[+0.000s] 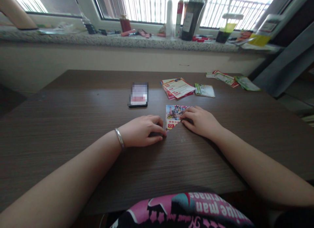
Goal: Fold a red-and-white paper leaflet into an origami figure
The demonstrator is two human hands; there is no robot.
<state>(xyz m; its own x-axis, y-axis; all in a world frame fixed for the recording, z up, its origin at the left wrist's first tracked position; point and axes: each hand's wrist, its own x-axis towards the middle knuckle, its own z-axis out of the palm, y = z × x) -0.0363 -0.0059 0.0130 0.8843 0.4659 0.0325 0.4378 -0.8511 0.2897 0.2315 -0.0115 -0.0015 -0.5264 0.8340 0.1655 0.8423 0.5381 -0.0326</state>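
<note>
A colourful printed paper with a slanted lower right edge lies flat on the brown table, red and yellow "89" print near its lower left corner. My left hand, with a silver bangle at the wrist, rests beside that corner, fingers bent and apart, a fingertip touching the corner. On the paper's right part lies my right hand, its fingers spread and bent over the slanted edge and covering the right end.
Behind the paper, a stack of leaflets and a smaller green-white pile lie on the table. A phone is at the back left. More leaflets lie far right. Bottles line the windowsill.
</note>
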